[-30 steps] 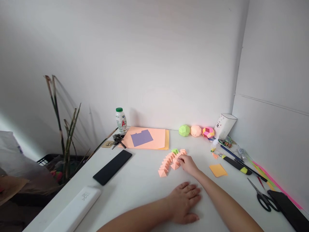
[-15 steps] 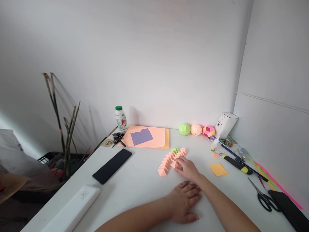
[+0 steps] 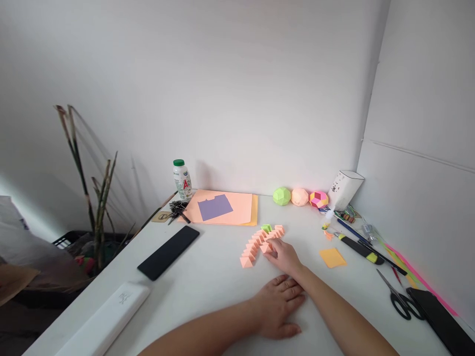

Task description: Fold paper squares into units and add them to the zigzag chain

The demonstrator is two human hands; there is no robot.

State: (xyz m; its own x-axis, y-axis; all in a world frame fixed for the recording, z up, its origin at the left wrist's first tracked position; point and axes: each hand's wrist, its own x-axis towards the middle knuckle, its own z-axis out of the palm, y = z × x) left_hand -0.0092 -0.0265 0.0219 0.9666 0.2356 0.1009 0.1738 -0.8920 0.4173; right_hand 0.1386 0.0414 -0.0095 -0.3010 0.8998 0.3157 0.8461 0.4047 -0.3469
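My right hand [image 3: 285, 257] reaches forward over the white table [image 3: 208, 277], its fingertips touching the near end of a row of small folded orange paper pieces [image 3: 256, 246], seemingly pinching one piece. A green folded piece [image 3: 266, 228] sits at the far end of that row. My left hand [image 3: 280, 309] lies flat on the table, fingers spread, holding nothing.
Orange sheets with a purple cutout [image 3: 218, 207], a small bottle [image 3: 181, 179], keys [image 3: 177, 208], a black flat case [image 3: 167, 252], a white case [image 3: 107, 316]. Three paper balls [image 3: 300, 197], a white box [image 3: 343, 189], an orange square note [image 3: 332, 257], pens, scissors [image 3: 400, 296] at right.
My right hand has drawn back slightly along the row of orange pieces toward me. The left hand stays flat. The view has shifted a little.
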